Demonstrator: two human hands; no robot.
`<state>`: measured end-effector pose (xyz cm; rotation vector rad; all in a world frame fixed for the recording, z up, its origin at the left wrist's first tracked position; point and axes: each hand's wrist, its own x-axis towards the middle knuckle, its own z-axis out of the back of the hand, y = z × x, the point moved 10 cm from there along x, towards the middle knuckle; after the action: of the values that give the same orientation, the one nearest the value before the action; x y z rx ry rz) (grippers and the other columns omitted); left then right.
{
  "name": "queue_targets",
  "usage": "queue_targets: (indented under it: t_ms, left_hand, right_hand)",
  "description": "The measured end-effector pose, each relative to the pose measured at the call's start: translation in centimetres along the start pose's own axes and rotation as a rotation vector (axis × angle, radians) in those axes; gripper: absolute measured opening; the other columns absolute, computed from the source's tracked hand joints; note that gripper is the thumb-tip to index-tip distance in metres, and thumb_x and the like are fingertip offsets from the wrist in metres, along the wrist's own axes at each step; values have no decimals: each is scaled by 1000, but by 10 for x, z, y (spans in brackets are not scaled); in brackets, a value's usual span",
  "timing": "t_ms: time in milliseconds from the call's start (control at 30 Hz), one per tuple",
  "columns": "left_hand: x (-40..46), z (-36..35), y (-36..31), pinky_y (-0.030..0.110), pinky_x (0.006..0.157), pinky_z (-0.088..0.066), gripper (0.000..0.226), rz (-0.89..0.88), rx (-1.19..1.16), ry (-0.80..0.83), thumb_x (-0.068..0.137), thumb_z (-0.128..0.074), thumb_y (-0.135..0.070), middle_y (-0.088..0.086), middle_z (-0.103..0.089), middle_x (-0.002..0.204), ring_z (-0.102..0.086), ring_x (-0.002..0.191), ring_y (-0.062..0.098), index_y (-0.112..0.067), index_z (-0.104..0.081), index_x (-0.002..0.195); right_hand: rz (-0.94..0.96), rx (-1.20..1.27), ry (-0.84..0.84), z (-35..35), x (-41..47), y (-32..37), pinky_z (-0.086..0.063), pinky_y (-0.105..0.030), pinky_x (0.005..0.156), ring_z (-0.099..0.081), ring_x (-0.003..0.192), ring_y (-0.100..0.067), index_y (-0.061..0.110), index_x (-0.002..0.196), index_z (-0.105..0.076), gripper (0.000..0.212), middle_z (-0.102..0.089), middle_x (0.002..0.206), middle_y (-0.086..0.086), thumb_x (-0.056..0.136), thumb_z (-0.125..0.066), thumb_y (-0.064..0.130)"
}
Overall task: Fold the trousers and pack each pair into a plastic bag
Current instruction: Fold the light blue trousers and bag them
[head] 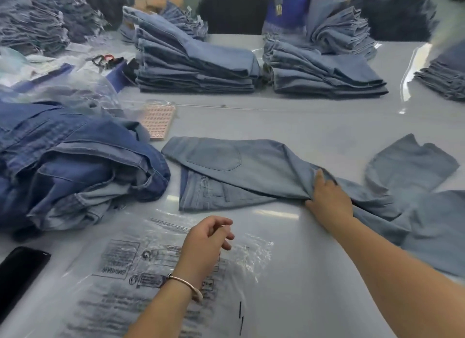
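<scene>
- Stacking looks well advanced: far beyond the gripping hand, two piles of folded jeans [196, 68] and [324, 71] sit on the table [289, 121], with more heaps at the edges, though none of these shows a bag around it as far as the blurred view lets me judge.
- Left of the grip, past the waistband, a loose heap of darker denim [75, 161] lies unfolded, so a good share of the work seems to remain.
- The trousers [239, 166] in hand are only part folded: the waist and pocket end lies flat to the left of the grip, while the legs trail crumpled to its right and behind the forearm.
- The plastic bag [161, 269] lies flat and unfilled on the near side of the grip, just short of the waistband; packing of this pair has not begun.
- The right hand [329, 199] pinches a ridge of cloth at the thigh, thumb under and fingers curled over it.
- The left hand [208, 239] hovers above the bag, fingers loosely curled and holding nothing.
- My reading: the legs must be folded over before the pair goes into the bag.
</scene>
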<state>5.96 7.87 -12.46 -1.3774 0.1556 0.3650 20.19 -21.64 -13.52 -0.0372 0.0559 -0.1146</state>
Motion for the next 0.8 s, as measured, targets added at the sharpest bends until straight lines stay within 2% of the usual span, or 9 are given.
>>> queue_targets:
  t_ms: [100, 167, 300, 367, 467, 567, 633, 733, 800]
  left_hand:
    - [1, 0, 9, 19, 56, -46, 16, 40, -24, -23, 93, -54, -11, 0, -71, 81, -63, 60, 5, -20, -67, 96]
    - [0, 3, 15, 22, 57, -49, 14, 99, -82, -56, 93, -55, -13, 3, -71, 85, -65, 64, 7, -18, -67, 98]
    - [-12, -3, 26, 28, 60, -57, 13, 263, -382, -61, 93, -60, -18, 15, -67, 102, -72, 83, 24, -8, -58, 101]
    - [-21, -5, 23, 34, 62, -59, 26, 279, -481, -104, 89, -67, -17, 16, -61, 105, -70, 86, 29, -5, -49, 104]
    - [-36, 7, 14, 45, 79, -58, 80, 195, -243, -318, 69, -83, -21, 15, -51, 116, -61, 94, 29, -5, -32, 128]
    - [-64, 13, -18, 42, 103, -37, 128, 17, 221, -489, 63, -87, -32, 17, -11, 149, -40, 120, 32, -16, 6, 150]
    - [-85, 24, -48, 38, 108, -27, 135, -122, 354, -617, 61, -88, -36, 22, -1, 153, -26, 133, 36, -13, 10, 152]
    - [-119, 64, -84, 44, 112, -28, 131, -279, 182, -855, 59, -88, -38, 31, -7, 149, -26, 134, 47, -12, 0, 152]
    - [-137, 76, -114, 41, 108, -30, 108, -419, 213, -873, 69, -84, -30, 26, -7, 151, -29, 133, 45, -20, -17, 152]
  right_hand:
    - [-43, -35, 51, 10, -2, -8, -44, -33, 70, -60, 97, -29, 18, 138, -38, 51, -62, 112, -8, 89, -49, 11]
    - [-90, 198, 20, 34, -7, -19, -41, -30, 62, -58, 75, -28, 18, 100, -62, 26, -63, 84, -5, 81, -48, 6]
    - [-85, 935, -158, 123, -34, -36, -33, -29, 49, -44, 45, -22, -3, 64, -57, 13, -49, 49, -12, 61, -44, -5]
    - [2, 1200, -235, 178, -60, -41, -33, -23, 43, -40, 33, -20, 0, 54, -54, 16, -45, 41, -10, 53, -39, -4]
    - [154, 1409, -282, 248, -104, -45, -30, -17, 36, -39, 33, -20, 8, 55, -57, 27, -42, 36, -1, 43, -33, 2]
    - [325, 1552, -275, 300, -154, -47, -27, -12, 38, -38, 35, -9, 17, 51, -64, 37, -44, 38, 7, 45, -34, -3]
    - [405, 1698, -257, 323, -182, -57, -24, -13, 41, -37, 41, -7, 20, 46, -63, 43, -44, 41, 10, 50, -30, -8]
    - [459, 1746, -227, 340, -213, -82, -23, -16, 42, -36, 42, -7, 20, 45, -62, 41, -43, 42, 10, 48, -30, -6]
    - [470, 1694, -191, 340, -230, -97, -23, -16, 40, -37, 39, -6, 18, 44, -60, 36, -43, 42, 8, 45, -32, -4]
